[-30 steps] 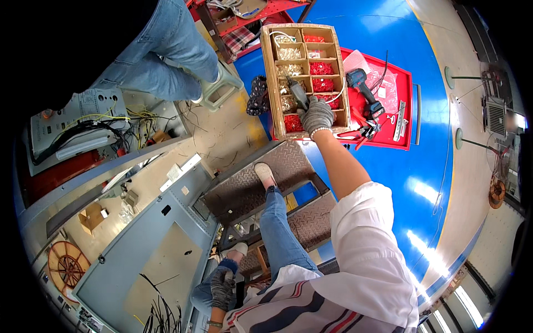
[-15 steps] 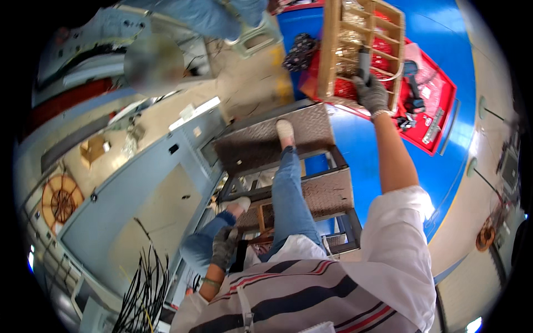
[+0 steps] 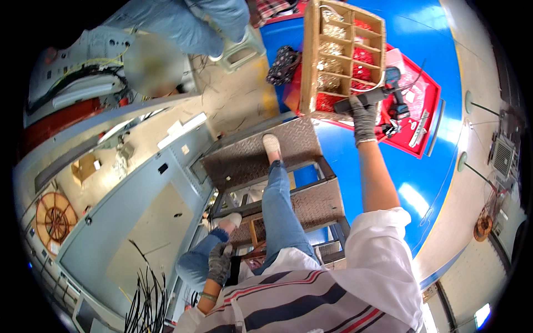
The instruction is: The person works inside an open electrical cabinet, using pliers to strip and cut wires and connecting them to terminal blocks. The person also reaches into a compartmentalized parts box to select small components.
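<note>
My right hand (image 3: 363,122), in a grey glove, is closed around a dark grey bar-shaped tool (image 3: 355,101), whose exact kind I cannot make out. The tool lies crosswise over the near end of a wooden compartment box (image 3: 311,61). Gold-coloured small parts (image 3: 331,65) fill several compartments on one side, and red ones (image 3: 362,56) fill the other. My left hand (image 3: 220,261), also gloved, is low beside my thigh, near a black strap-like thing (image 3: 235,270). Its fingers are partly hidden.
Beneath my feet are metal steps (image 3: 327,202). A cordless drill (image 3: 397,93) lies in a red tray (image 3: 432,91) on the blue floor (image 3: 355,166). A grey cabinet panel (image 3: 105,222) and black cables (image 3: 147,302) stand left. Another person's jeans (image 3: 172,22) show beside a stool (image 3: 244,53).
The dark tool has turned from lengthwise to crosswise over the box in my right hand. My view has shifted slightly; my left hand stays low by my thigh.
</note>
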Motion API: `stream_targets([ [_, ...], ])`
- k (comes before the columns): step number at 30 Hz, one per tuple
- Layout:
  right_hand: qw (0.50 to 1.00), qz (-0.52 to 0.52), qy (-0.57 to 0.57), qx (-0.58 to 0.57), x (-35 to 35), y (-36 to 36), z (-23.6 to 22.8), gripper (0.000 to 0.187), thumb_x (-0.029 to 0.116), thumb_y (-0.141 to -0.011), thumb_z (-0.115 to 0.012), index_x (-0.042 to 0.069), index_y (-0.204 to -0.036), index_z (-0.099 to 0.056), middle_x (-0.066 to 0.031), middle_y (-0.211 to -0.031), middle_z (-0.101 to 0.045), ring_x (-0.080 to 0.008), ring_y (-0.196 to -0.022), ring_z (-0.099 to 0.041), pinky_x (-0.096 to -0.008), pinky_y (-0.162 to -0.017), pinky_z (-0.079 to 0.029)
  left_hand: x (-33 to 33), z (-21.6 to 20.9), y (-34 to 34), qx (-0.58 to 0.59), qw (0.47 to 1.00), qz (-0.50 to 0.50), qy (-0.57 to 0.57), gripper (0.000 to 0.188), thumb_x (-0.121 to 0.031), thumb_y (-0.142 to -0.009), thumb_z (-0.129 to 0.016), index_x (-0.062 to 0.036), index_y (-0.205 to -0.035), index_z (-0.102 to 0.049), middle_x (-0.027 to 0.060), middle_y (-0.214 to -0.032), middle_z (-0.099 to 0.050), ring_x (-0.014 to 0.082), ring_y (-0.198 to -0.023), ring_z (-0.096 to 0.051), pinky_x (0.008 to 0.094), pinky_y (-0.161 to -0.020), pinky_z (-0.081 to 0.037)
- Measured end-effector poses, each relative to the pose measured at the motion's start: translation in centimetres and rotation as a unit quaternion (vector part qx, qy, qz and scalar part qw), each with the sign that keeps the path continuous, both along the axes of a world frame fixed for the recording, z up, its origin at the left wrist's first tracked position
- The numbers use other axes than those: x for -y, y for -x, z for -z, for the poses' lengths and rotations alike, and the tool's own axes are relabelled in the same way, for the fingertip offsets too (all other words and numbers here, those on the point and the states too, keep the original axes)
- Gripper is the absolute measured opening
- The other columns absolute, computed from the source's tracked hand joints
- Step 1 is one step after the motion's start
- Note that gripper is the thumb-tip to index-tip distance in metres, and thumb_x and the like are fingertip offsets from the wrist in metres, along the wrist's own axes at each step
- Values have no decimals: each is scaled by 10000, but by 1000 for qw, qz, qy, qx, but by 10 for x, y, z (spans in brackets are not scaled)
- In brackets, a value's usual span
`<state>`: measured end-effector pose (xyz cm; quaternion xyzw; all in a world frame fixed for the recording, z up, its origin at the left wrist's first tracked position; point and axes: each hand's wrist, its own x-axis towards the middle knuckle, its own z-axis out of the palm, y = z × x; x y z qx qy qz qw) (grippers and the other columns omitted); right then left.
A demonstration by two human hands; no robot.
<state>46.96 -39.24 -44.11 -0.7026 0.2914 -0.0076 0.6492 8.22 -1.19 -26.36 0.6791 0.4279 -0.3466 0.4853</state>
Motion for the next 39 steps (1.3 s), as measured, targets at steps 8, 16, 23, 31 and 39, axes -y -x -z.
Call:
stream_targets([
  [8, 1000, -2, 3, 13, -23, -42, 16, 286, 82, -721, -753, 31, -933, -568, -53, -820, -638, -147, -710, -591, -286, -679, -491, 1, 8, -8, -77, 992, -101, 22, 156, -165, -913, -555, -18, -874, -592, 36, -753, -597, 108, -675, -523, 256, -618, -439],
  [16, 940, -107, 257, -195, -49, -57, -4, 439, 358, -712, -746, 31, -972, -612, -139, -929, -669, -276, -871, -636, -394, -769, -487, 8, 4, -18, -44, 994, -94, 42, 171, -171, -910, -559, -11, -863, -594, 53, -761, -622, 134, -703, -560, 278, -664, -465],
  [23, 865, -257, 355, -246, -30, -62, -23, 412, 389, -763, -657, 71, -1021, -620, -156, -1006, -650, -316, -978, -603, -411, -851, -465, 16, -1, -35, -81, 994, -70, 13, 171, -181, -898, -576, -19, -848, -597, 52, -760, -623, 134, -686, -558, 293, -623, -460],
  [31, 851, -268, 411, -186, 41, -40, -7, 268, 301, -799, -595, 118, -988, -642, -178, -876, -649, -338, -853, -621, -433, -771, -482, 7, 18, -22, -48, 997, -52, 41, 177, -198, -887, -584, -25, -851, -598, 51, -751, -623, 141, -635, -556, 299, -599, -460],
  [39, 908, -130, 392, -67, 43, -56, -51, 244, 320, -840, -597, 88, -905, -636, -177, -788, -638, -346, -732, -622, -416, -667, -489, 18, 10, -49, -79, 997, -17, 19, 170, -189, -895, -568, -22, -873, -590, 57, -751, -625, 131, -630, -557, 296, -599, -465],
])
